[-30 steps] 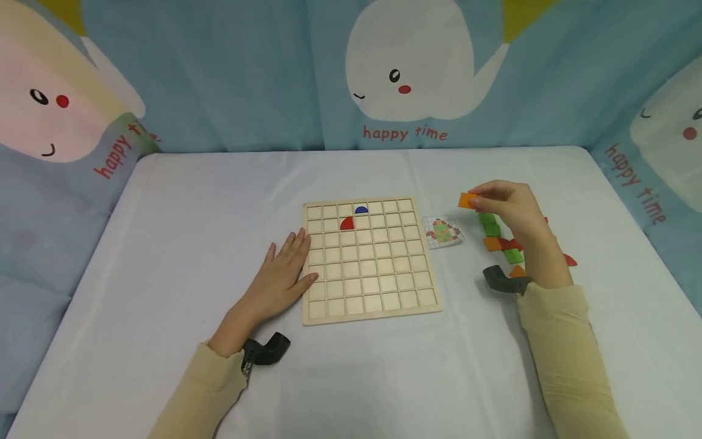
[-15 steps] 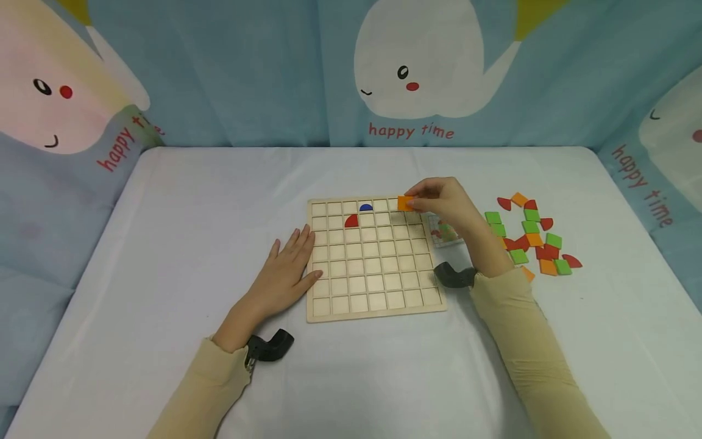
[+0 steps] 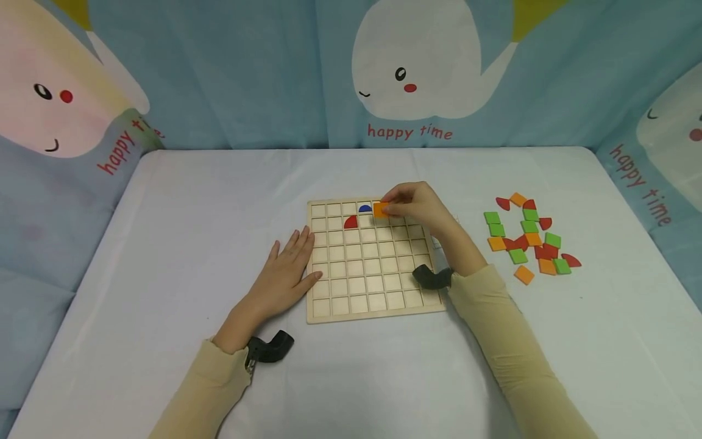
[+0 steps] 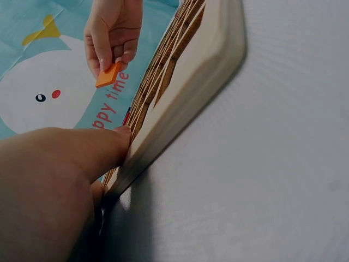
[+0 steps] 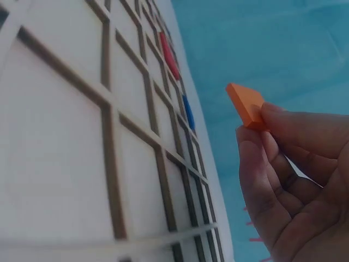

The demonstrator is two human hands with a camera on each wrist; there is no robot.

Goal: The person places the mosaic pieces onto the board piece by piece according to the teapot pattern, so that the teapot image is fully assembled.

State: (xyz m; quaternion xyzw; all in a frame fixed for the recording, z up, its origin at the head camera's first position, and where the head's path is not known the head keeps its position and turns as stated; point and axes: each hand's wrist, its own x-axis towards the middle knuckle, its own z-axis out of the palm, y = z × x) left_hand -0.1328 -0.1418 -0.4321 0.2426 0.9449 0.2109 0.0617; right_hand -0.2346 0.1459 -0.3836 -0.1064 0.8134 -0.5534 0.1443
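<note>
Pinch grip: my right hand (image 3: 419, 206) holds orange tile (image 3: 379, 210) above grid board (image 3: 372, 267).
My left hand (image 3: 282, 275) lies outstretched against the board's left edge.

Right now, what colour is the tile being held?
The tile is orange, showing best in the right wrist view.

A thin orange square tile (image 3: 379, 210) is hovering above the far part of a pale wooden grid board (image 3: 355, 268), which is lying flat.
</note>
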